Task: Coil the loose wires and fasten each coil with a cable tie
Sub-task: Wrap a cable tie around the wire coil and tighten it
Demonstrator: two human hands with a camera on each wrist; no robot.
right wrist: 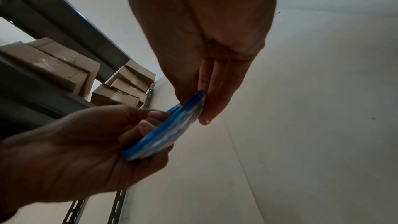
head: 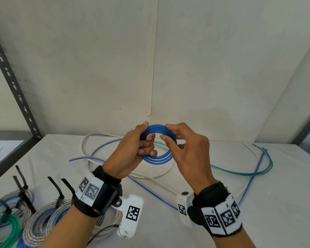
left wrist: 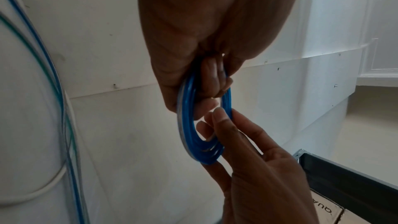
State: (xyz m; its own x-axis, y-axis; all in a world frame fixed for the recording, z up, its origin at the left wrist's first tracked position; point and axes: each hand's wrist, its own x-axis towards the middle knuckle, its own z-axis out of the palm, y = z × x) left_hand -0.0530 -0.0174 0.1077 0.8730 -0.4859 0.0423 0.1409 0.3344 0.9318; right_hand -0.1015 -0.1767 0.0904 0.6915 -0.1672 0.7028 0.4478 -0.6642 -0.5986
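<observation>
A small coil of blue wire (head: 161,157) is held up above the table between both hands. My left hand (head: 147,133) grips its left side, fingers curled through the loop and thumb on top. My right hand (head: 166,131) pinches the upper right of the coil between thumb and forefinger. In the left wrist view the coil (left wrist: 187,134) hangs from the left hand (left wrist: 211,81), with the right hand (left wrist: 217,120) pinching its far side. The right wrist view shows the coil (right wrist: 163,134) edge-on between the right hand (right wrist: 193,105) and the left hand (right wrist: 142,125).
Loose white wire (head: 84,140), blue wire (head: 150,192) and teal wire (head: 240,173) lie across the white table (head: 258,221). Tied coils (head: 43,217) with black cable ties (head: 55,188) sit at the front left, beside a green coil (head: 5,228). A metal shelf upright (head: 13,83) stands at the left.
</observation>
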